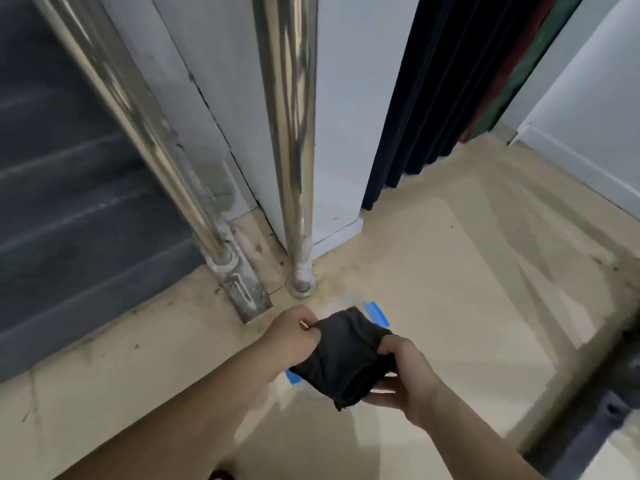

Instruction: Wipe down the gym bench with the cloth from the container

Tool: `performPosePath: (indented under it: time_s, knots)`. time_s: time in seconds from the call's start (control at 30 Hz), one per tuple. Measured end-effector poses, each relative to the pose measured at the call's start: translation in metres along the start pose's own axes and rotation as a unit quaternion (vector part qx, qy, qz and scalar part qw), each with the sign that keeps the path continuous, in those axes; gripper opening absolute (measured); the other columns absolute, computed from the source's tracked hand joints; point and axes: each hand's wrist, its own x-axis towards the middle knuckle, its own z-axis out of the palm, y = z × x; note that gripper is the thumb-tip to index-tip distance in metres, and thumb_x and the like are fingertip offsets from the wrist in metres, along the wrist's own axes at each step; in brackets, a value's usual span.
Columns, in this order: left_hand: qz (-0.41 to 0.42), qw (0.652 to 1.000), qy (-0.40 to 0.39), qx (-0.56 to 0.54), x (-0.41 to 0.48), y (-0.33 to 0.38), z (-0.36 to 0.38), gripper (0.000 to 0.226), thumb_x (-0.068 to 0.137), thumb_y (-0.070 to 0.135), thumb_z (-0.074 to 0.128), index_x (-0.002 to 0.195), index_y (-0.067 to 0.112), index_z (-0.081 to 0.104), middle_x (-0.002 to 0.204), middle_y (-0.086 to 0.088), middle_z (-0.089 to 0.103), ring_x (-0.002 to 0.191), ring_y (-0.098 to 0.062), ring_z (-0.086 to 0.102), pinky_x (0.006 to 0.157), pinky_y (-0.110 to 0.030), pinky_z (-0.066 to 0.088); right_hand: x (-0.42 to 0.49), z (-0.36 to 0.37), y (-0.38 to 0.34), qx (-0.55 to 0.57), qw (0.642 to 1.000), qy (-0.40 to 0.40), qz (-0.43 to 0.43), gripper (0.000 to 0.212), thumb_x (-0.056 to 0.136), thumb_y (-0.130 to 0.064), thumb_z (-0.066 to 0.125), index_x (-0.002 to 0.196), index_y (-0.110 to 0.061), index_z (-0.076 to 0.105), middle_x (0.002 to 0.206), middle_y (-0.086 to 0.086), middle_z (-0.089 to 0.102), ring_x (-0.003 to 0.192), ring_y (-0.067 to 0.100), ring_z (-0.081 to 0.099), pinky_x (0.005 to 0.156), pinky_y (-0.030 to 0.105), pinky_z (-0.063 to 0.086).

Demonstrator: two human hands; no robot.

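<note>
Hanging between both hands above the floor [450,271], the dark cloth [343,355] runs far-left to near-right. Left hand [294,336] pinches its far corner; right hand [403,375] closes fingers round the near end. Neither bench nor container is in view.

Both hands grip a bunched dark cloth [343,355] above beige floor [433,271], left hand [294,336] pinching its far-left edge, right hand [405,374] cupping its near-right side.
</note>
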Motion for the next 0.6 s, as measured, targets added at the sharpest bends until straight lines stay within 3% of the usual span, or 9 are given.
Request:
performPosePath:
  time_s: [0.13,0.23,0.37,0.43,0.5,0.6]
  knots:
    - [0.086,0.992,-0.001,0.089,0.100,-0.033,0.027,0.020,0.085,0.013,0.055,0.081,0.032,0.061,0.089,-0.005,0.073,0.086,-0.024,0.069,0.074,-0.031,0.054,0.099,-0.004,0.021,-0.030,0.999,0.016,-0.015,0.027,0.094,-0.018,0.062,0.110,0.002,0.067,0.086,0.022,0.069,0.074,0.040,0.074,0.075,0.049,0.067]
    - [0.102,0.987,-0.012,0.127,0.148,-0.045,0.039,0.023,0.090,0.014,0.056,0.102,0.027,0.070,0.106,-0.001,0.074,0.097,-0.020,0.069,0.081,-0.028,0.055,0.144,-0.008,0.033,-0.062,0.998,0.021,-0.014,0.030,0.091,-0.013,0.068,0.107,0.012,0.067,0.077,0.023,0.069,0.064,0.037,0.073,0.066,0.043,0.067]
    - [0.081,0.981,-0.052,0.170,0.170,-0.049,0.044,0.030,0.095,0.016,0.062,0.124,0.019,0.069,0.123,-0.002,0.068,0.113,-0.021,0.066,0.089,-0.026,0.053,0.170,-0.015,0.033,-0.120,0.992,0.026,-0.011,0.036,0.091,-0.020,0.072,0.111,0.008,0.063,0.084,0.024,0.073,0.061,0.032,0.072,0.056,0.039,0.064]
    - [0.092,0.966,-0.021,0.242,0.170,-0.056,0.042,0.031,0.093,0.019,0.065,0.124,0.021,0.066,0.124,-0.002,0.062,0.120,-0.025,0.063,0.100,-0.032,0.052,0.174,-0.019,0.034,-0.151,0.988,0.038,-0.008,0.045,0.090,-0.030,0.077,0.112,0.004,0.058,0.087,0.025,0.074,0.055,0.029,0.069,0.050,0.033,0.060]
    - [0.112,0.943,0.034,0.312,0.169,-0.062,0.039,0.031,0.090,0.017,0.062,0.121,0.019,0.065,0.125,-0.004,0.060,0.118,-0.028,0.062,0.100,-0.038,0.053,0.176,-0.019,0.039,-0.194,0.979,0.053,-0.016,0.043,0.090,-0.036,0.074,0.106,0.000,0.057,0.080,0.022,0.074,0.045,0.025,0.061,0.046,0.027,0.052]
    - [0.123,0.951,0.044,0.281,0.164,-0.060,0.041,0.044,0.092,0.015,0.063,0.136,0.017,0.060,0.137,-0.006,0.059,0.122,-0.024,0.060,0.104,-0.035,0.050,0.178,-0.014,0.040,-0.252,0.963,0.076,-0.059,0.035,0.091,-0.039,0.063,0.093,-0.004,0.063,0.069,0.009,0.069,0.044,0.021,0.055,0.047,0.026,0.044]
